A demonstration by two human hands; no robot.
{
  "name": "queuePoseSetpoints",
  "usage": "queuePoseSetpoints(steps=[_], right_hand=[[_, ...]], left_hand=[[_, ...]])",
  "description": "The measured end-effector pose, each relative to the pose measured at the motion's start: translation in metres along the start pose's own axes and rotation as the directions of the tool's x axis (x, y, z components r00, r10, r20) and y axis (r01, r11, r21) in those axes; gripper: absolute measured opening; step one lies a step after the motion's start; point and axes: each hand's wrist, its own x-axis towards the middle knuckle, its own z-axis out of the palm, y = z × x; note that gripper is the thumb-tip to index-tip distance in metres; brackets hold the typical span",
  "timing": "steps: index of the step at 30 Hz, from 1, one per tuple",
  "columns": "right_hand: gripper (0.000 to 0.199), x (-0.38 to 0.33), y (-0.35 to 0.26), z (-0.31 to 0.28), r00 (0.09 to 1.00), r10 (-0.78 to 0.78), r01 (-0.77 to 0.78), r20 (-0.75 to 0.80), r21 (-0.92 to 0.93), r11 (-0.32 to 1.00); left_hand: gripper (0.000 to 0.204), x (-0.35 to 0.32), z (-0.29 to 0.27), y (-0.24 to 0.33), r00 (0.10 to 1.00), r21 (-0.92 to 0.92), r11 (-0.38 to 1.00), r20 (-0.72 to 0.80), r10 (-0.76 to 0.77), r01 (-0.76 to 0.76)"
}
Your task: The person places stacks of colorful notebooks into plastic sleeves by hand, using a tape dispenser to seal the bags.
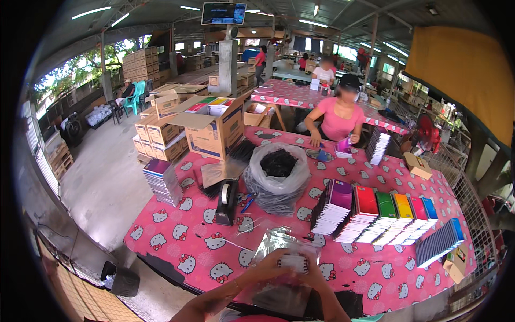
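Observation:
Near the table's front edge, my left hand (266, 267) and my right hand (312, 266) close around a small stack of spiral notebooks (293, 262) from both sides. White page edges and dark spiral binding show between my fingers. Clear plastic bags (280, 242) lie on the table just beyond my hands, and more clear plastic shows under my wrists. Whether the stack sits inside a bag I cannot tell. Farther off stand a black tape dispenser (226, 203) and blue-handled scissors or cutters (248, 203).
An open plastic sack (277, 185) of black material stands mid-table. Rows of coloured notebooks (370, 214) fill the right side; a wrapped stack (162, 182) stands left. An open carton (212, 131) is at the far left edge. Across the table, a person in pink (338, 118) handles a notebook.

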Motion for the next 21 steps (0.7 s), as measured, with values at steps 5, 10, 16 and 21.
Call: queuePoseSetpoints(steps=[5,10,16,21], right_hand=[[0.057,0.009,0.005,-0.013,0.995,0.078,-0.084,0.067,0.082,0.993],[0.045,-0.009,-0.032,0.001,0.952,-0.133,0.179,-0.275,0.148,0.973],[0.036,-0.013,-0.099,0.019,0.884,-0.454,0.380,0.110,-0.734,0.563],[0.026,-0.008,-0.096,0.033,0.886,-0.408,0.394,0.221,-0.823,0.408]], left_hand=[[0.048,0.020,-0.005,-0.034,0.954,-0.291,0.926,-0.248,0.167,-0.238],[0.057,0.037,-0.093,-0.088,0.587,0.377,0.924,-0.762,0.275,0.056],[0.053,0.039,-0.192,-0.175,0.561,0.227,0.918,-0.828,0.006,0.326],[0.038,0.038,-0.220,-0.193,0.560,0.051,0.973,-0.824,-0.088,0.227]])
